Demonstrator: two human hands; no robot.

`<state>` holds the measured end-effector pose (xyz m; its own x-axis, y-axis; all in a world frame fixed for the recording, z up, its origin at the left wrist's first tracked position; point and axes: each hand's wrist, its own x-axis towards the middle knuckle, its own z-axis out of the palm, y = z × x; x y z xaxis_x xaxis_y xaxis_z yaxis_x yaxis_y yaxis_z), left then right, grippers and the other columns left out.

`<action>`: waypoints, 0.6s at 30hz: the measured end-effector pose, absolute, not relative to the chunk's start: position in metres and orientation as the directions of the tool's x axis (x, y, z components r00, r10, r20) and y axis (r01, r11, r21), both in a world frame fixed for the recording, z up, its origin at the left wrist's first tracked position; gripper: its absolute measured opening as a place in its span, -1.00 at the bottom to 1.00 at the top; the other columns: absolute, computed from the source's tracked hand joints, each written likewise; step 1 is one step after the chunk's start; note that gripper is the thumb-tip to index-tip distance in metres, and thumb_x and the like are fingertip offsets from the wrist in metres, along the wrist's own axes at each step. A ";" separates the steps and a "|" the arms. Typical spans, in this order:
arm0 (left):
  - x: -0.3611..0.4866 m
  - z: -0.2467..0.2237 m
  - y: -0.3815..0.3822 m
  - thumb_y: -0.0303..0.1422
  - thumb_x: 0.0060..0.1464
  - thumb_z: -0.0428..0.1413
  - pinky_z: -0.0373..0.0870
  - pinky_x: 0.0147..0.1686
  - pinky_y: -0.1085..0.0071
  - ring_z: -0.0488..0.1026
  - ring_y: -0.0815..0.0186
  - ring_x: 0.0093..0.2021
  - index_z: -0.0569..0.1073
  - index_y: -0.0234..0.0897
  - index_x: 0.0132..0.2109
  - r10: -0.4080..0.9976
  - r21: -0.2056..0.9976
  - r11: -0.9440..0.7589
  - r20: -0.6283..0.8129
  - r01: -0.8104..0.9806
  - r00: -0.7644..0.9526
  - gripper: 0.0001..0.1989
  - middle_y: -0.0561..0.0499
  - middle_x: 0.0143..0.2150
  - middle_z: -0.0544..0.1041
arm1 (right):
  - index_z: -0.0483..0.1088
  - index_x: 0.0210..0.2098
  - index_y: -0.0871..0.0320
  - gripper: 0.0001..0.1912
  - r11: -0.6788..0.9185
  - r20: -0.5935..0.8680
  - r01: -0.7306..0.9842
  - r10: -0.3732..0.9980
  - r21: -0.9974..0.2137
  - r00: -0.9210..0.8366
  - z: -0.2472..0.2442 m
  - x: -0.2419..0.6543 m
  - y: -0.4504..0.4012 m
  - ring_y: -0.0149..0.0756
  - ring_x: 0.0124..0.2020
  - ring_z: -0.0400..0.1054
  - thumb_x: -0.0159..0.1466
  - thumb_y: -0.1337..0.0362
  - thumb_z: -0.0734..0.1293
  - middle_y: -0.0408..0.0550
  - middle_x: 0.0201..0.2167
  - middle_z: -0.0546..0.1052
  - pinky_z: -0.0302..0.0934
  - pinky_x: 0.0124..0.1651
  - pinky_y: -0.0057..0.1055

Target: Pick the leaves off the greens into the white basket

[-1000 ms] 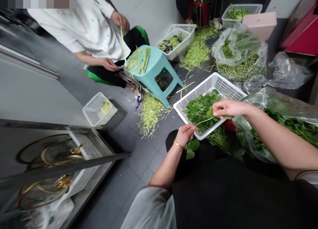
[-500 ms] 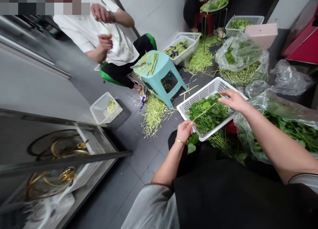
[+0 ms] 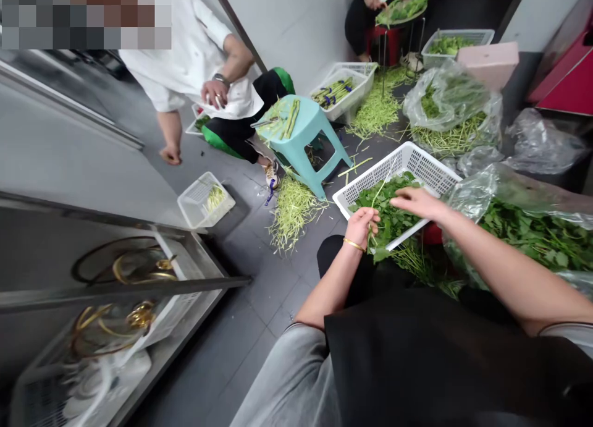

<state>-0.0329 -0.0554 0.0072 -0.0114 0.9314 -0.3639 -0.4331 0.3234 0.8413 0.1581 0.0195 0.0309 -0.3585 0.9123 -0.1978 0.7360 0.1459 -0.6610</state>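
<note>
A white perforated plastic basket [image 3: 438,170] stands in front of me with leafy greens [image 3: 393,195] piled inside. At the basket's near left corner, my left hand [image 3: 362,227] is closed in a pinch on a thin pale-green stem [image 3: 380,189]. The stem slants up over the leaves, and some greenery hangs under that hand. My right hand [image 3: 419,203] is above the greens at the basket's right side, fingers stretched out, with nothing visible in it. Loose stalks [image 3: 424,263] lie below the basket, by my lap.
To the right is a clear plastic bag of greens [image 3: 532,229]. A turquoise stool [image 3: 308,121] with stalks on it stands ahead, trimmings [image 3: 296,214] beside it. A co-worker in white [image 3: 194,62] sits behind the stool. A metal shelf [image 3: 185,285] is at left.
My right hand has moved left and lower over the greens. My left hand keeps the stem, which now points more upward. The co-worker's hands have dropped and separated.
</note>
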 end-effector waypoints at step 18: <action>0.018 0.024 -0.067 -0.25 -0.19 0.33 0.34 -0.48 0.46 0.40 0.43 -0.55 0.48 -0.35 -0.28 0.868 0.808 0.463 -0.330 -0.364 0.371 -0.66 0.07 -0.54 0.45 | 0.47 -0.19 0.20 -0.68 0.035 -0.063 0.570 0.987 -0.821 -0.151 0.037 0.214 -0.053 -0.28 -0.45 0.37 0.22 0.10 0.25 -0.01 -0.40 0.52 0.22 -0.36 -0.36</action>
